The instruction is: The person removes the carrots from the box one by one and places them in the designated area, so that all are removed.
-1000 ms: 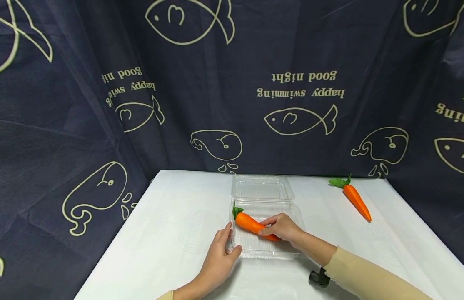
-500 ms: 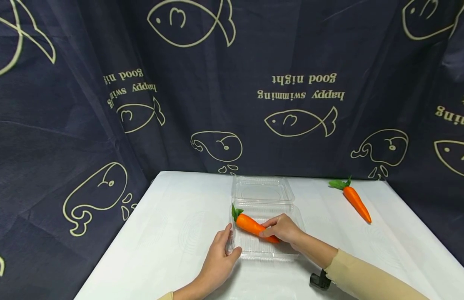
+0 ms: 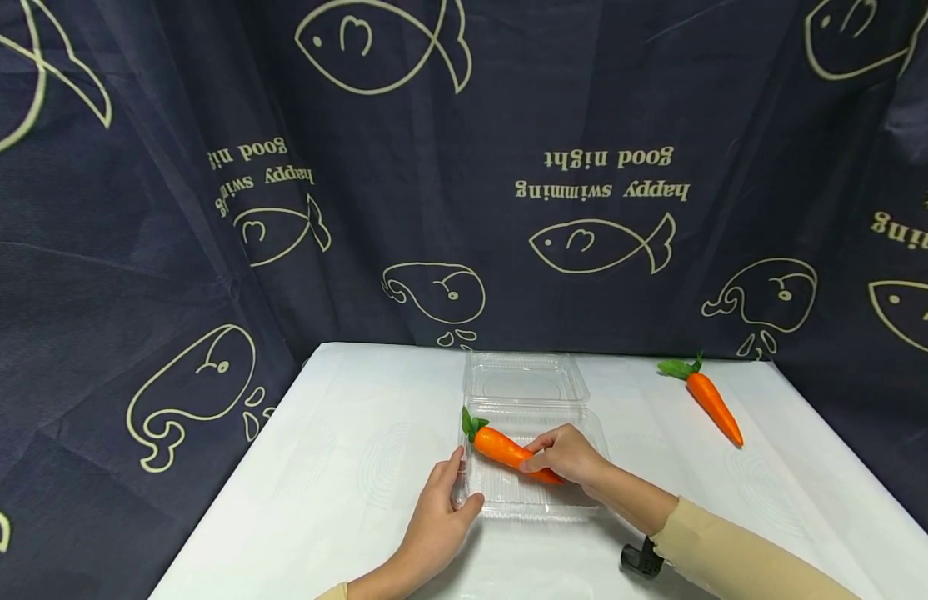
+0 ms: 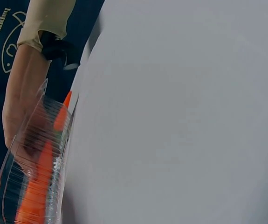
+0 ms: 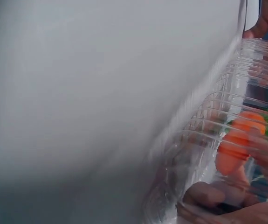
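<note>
An orange carrot [image 3: 496, 445] with green leaves lies slantwise in the base of a clear plastic clamshell box [image 3: 531, 507], leaf end at the far left. My right hand [image 3: 572, 456] pinches its lower half between thumb and fingers, covering part of it. Through the ribbed wall in the right wrist view, the carrot [image 5: 231, 151] shows beside my right fingers. My left hand [image 3: 440, 512] rests against the box's left side, fingers fairly straight along the wall and thumb at the near left corner. The box's lid [image 3: 524, 379] is folded back flat behind the base.
A second carrot [image 3: 714, 408] lies at the back right of the white table [image 3: 344, 467]. Dark curtains [image 3: 434, 200] with fish drawings stand behind and beside the table. A black device [image 3: 642, 560] sits at my right wrist.
The carrot has shifted very slightly to the right, with my right hand still pinching it. My left hand stays at the box's left side.
</note>
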Action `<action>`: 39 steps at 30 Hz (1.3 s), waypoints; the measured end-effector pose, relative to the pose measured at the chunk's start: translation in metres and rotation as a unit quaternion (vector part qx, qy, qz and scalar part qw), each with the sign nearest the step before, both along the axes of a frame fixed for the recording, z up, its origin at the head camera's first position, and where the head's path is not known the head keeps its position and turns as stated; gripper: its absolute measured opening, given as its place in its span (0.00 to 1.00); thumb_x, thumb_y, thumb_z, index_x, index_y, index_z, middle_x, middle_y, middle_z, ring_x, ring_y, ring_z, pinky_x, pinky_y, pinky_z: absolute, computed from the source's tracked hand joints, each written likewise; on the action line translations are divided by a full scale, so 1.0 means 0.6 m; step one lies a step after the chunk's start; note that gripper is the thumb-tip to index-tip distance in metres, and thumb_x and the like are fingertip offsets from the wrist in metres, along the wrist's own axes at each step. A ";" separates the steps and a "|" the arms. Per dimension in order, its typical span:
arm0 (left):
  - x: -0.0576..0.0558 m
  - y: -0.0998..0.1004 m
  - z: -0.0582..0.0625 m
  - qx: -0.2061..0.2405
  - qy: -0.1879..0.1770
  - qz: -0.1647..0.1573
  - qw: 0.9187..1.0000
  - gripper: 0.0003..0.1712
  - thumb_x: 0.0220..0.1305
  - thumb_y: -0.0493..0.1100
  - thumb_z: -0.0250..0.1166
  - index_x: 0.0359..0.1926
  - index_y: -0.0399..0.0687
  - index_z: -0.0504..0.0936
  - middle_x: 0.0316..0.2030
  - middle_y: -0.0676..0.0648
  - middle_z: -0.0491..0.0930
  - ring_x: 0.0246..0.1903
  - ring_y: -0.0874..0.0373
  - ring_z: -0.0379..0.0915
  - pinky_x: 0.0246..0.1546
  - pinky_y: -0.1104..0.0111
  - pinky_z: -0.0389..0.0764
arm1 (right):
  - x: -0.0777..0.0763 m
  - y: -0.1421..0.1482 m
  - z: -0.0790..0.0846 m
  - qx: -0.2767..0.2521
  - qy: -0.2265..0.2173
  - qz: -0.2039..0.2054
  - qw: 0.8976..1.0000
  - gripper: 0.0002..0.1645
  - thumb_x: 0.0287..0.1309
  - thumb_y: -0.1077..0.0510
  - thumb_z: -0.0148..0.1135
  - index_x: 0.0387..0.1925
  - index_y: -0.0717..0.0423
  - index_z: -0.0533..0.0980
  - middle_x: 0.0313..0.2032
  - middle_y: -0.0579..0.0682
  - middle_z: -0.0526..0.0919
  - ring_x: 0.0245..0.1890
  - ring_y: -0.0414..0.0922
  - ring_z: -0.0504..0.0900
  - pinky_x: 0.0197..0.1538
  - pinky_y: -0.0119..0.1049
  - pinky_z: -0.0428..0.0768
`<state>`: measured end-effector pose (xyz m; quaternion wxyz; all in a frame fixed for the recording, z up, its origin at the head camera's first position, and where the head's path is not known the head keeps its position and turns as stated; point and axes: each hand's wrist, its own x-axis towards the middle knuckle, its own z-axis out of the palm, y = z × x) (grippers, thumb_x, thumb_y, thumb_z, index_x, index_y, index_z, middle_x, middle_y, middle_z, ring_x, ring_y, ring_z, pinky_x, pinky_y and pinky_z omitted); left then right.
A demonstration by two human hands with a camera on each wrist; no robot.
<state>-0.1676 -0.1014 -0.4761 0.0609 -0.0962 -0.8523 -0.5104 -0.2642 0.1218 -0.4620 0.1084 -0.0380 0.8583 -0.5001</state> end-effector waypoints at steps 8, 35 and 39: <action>0.001 0.001 0.002 0.005 -0.004 0.001 1.000 0.43 0.66 0.42 0.66 0.76 0.35 0.58 0.59 0.38 0.71 0.46 0.51 0.69 0.40 0.71 0.72 | 0.001 0.000 0.011 0.006 0.001 -0.003 1.000 0.12 0.38 0.59 0.82 0.29 0.57 0.88 0.34 0.47 0.86 0.34 0.45 0.75 0.34 0.34 0.73; -0.002 0.000 -0.002 -0.004 0.000 0.002 1.000 0.43 0.66 0.41 0.65 0.76 0.33 0.57 0.59 0.39 0.71 0.42 0.56 0.69 0.39 0.72 0.73 | 0.003 0.017 0.050 -0.027 0.008 -0.006 1.000 0.11 0.37 0.61 0.79 0.27 0.59 0.86 0.28 0.49 0.86 0.26 0.44 0.79 0.30 0.35 0.77; -0.002 -0.001 -0.001 -0.002 -0.012 -0.004 1.000 0.43 0.67 0.41 0.64 0.76 0.34 0.56 0.60 0.39 0.70 0.40 0.56 0.68 0.38 0.73 0.73 | 0.003 0.023 0.054 -0.031 0.002 -0.009 0.999 0.11 0.39 0.61 0.79 0.28 0.58 0.86 0.32 0.50 0.86 0.28 0.46 0.81 0.32 0.36 0.78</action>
